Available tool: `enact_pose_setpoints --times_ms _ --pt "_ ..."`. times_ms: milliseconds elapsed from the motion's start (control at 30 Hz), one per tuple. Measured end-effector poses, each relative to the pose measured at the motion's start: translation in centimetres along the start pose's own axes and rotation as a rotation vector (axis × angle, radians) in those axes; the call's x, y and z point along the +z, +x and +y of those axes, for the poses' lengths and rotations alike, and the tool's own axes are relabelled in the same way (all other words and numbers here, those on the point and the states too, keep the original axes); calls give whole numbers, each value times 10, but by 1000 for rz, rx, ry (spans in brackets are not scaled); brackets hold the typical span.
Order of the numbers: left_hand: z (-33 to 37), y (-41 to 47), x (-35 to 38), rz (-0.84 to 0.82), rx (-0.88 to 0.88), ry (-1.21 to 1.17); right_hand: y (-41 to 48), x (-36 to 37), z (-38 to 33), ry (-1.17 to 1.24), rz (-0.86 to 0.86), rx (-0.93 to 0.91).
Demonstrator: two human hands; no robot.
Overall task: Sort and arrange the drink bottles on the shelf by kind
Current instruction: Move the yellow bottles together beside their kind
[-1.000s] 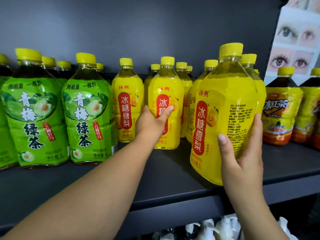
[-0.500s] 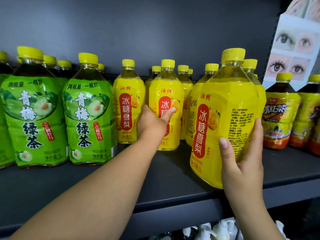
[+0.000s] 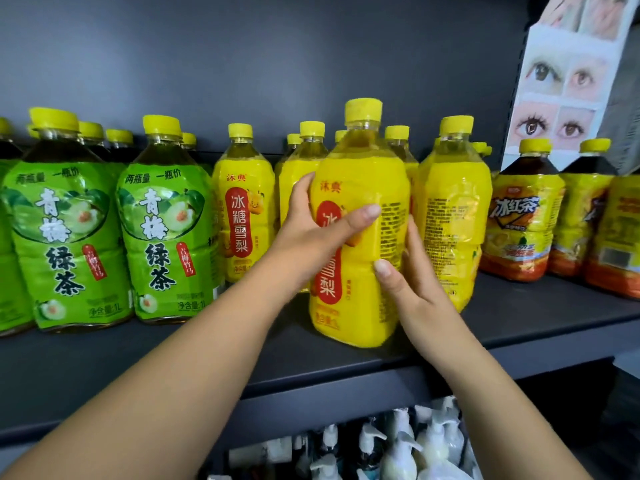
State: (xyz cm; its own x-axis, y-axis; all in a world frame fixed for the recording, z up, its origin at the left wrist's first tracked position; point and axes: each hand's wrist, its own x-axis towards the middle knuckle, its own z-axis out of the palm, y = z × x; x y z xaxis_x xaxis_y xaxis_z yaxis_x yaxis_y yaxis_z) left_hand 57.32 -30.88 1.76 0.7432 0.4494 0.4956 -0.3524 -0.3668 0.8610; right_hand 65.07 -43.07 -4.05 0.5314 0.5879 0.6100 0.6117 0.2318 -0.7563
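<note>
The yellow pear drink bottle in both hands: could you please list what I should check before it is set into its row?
1. Grip: left hand and right hand both hold the yellow pear drink bottle: ok.
2. Bottle upright, cap on: ok.
3. Kind matches left neighbour and right neighbour, both yellow pear drink: ok.
4. Labels face front: the right neighbour shows its back text: not ok.
5. Base rests on the shelf: cannot tell.
6. Free slot behind the held bottle: hidden, cannot tell.
</note>
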Motion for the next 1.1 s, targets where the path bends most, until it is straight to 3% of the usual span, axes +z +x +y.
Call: enact_pose_setpoints --times_ms 67,167,233,300,367,467,567,633,700,767,867,933,1033,1100 --pt "3 -2 -9 38 0 35 -2 -1 -5 -79 104 -26" --pt "2 -9 -17 194 46 212 0 -18 -5 -238 601 -125" --pt "0 -15 -20 327 102 306 8 -34 -5 -305 728 -32" --pt "-4 -18 -24 424 124 352 24 -46 -1 -275 619 202" --pt "-6 -21 -28 499 115 395 32 -52 5 -180 485 316" --pt "-8 -26 -30 637 113 561 25 -59 6 -185 395 255" --pt "-5 -32 -27 745 390 727 13 -60 5 -49 289 224" --pt "-1 -36 -17 681 638 735 12 -52 3 111 148 229" --pt "5 -37 1 482 748 693 17 -44 6 274 -18 242" --pt "13 -32 16 311 645 605 23 -37 9 412 -166 297" --pt "17 -14 23 310 462 570 25 -34 7 325 -360 330" --pt "16 -4 23 350 444 609 30 -40 4 173 -301 302" --pt "14 -3 32 425 435 700 58 -62 4 116 121 221" --pt "12 -1 40 506 428 773 80 -72 9 -1 271 220"
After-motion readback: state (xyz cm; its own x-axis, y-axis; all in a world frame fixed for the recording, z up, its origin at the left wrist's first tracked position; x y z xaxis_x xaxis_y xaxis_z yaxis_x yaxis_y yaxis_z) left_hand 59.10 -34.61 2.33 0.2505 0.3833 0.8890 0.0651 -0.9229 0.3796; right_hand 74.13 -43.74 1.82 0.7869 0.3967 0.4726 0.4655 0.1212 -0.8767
